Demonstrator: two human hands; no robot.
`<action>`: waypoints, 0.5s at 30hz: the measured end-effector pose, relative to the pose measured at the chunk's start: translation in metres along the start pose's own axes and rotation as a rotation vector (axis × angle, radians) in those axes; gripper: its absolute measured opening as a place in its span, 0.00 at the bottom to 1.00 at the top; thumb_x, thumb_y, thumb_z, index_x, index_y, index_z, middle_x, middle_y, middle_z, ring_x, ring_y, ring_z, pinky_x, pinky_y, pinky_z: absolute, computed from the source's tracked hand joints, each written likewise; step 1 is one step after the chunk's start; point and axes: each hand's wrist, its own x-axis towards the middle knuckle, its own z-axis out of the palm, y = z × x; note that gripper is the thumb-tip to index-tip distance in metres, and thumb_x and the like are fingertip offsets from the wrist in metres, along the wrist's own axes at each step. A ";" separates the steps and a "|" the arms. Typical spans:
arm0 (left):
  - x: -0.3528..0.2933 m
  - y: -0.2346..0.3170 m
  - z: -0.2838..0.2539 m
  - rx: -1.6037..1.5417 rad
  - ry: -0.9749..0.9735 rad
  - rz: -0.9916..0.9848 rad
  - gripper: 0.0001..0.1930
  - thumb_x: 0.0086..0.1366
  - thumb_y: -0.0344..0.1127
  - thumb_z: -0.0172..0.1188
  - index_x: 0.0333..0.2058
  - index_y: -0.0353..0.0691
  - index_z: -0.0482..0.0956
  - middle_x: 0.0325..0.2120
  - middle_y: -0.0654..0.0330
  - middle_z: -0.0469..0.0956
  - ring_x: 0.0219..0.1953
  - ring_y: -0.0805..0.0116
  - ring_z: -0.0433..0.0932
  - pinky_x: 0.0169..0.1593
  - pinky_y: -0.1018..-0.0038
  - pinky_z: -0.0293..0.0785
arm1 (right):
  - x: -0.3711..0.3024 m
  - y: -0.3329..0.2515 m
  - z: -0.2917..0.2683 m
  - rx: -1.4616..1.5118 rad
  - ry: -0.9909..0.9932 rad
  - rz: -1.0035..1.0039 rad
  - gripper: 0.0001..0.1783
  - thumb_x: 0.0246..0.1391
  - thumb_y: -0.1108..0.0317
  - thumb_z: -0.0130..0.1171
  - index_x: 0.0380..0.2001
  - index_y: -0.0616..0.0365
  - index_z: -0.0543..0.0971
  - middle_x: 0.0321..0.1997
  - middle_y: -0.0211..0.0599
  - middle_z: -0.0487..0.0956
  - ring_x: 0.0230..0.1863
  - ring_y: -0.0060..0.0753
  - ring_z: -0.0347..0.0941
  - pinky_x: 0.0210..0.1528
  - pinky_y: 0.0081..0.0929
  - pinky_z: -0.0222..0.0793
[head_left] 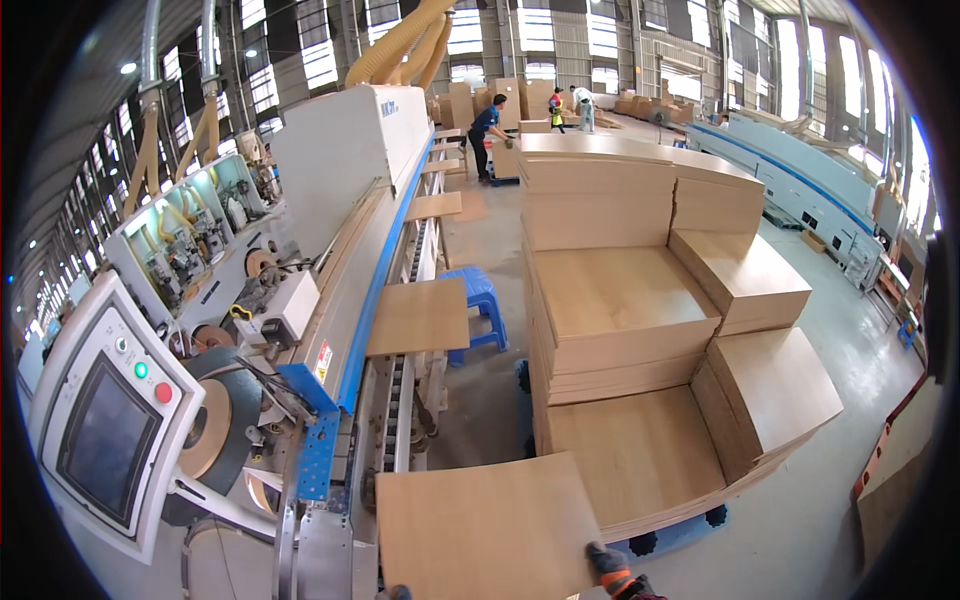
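A flat, square wood panel (480,525) spans the bottom middle, its left side by the machine's feed rail. My right hand (606,562), in a dark glove with an orange band, grips the panel's right edge near the front corner. Of my left hand (399,592) only a dark gloved tip shows, on the panel's near left edge at the bottom of the picture; the rest is out of sight. Another wood panel (420,317) lies farther along the rail. Stepped stacks of similar panels (635,435) stand just beyond my right hand.
At left is a long edge-banding machine (335,140) with a control screen (105,440) and rolls of banding (207,425). A blue plastic stool (482,300) stands beside the rail. Blue pallets (680,530) carry the stacks. A co-worker (485,135) stands at the machine's far end.
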 end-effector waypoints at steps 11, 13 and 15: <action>-0.002 0.012 -0.056 0.498 0.296 0.489 0.34 0.59 0.56 0.47 0.51 0.27 0.64 0.53 0.37 0.60 0.59 0.38 0.53 0.61 0.49 0.47 | -0.130 -0.140 0.102 0.152 -0.354 -0.270 0.19 0.54 0.52 0.45 0.33 0.55 0.77 0.25 0.44 0.77 0.27 0.43 0.73 0.25 0.37 0.66; 0.024 0.006 -0.063 0.509 0.321 0.492 0.33 0.59 0.55 0.48 0.50 0.27 0.64 0.53 0.38 0.60 0.59 0.39 0.53 0.61 0.49 0.47 | -0.137 -0.148 0.127 0.052 -0.319 -0.438 0.14 0.54 0.60 0.44 0.37 0.52 0.75 0.23 0.42 0.76 0.26 0.41 0.73 0.24 0.37 0.66; 0.045 0.005 -0.066 0.492 0.410 0.505 0.31 0.59 0.53 0.48 0.49 0.27 0.66 0.51 0.38 0.63 0.56 0.39 0.58 0.59 0.50 0.51 | -0.133 -0.152 0.143 0.000 -0.201 -0.450 0.13 0.52 0.59 0.47 0.34 0.54 0.75 0.22 0.43 0.76 0.25 0.43 0.73 0.24 0.38 0.66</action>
